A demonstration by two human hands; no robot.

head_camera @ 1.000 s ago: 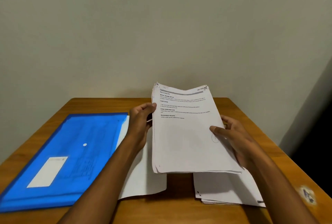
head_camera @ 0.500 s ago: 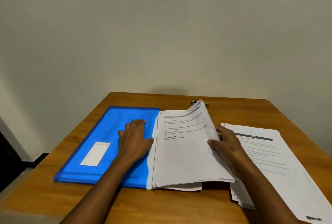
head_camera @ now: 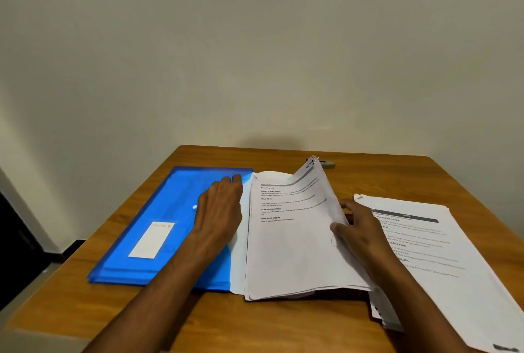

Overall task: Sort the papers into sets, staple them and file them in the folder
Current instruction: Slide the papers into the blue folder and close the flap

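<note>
free: table (head_camera: 377, 179) far edge | blocked: folder (head_camera: 158, 228), papers (head_camera: 453, 253)

Plain cream wall (head_camera: 255, 41), wooden table (head_camera: 368, 177), dark doorway left (head_camera: 11, 239)

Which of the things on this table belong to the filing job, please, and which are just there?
Job: folder, held set, right stack, stapler, partly hidden behind the set.
Just there: table, wall.

Blue folder (head_camera: 158, 228) flat at left – paper set (head_camera: 292, 239) beside, right edge lifted.
</note>
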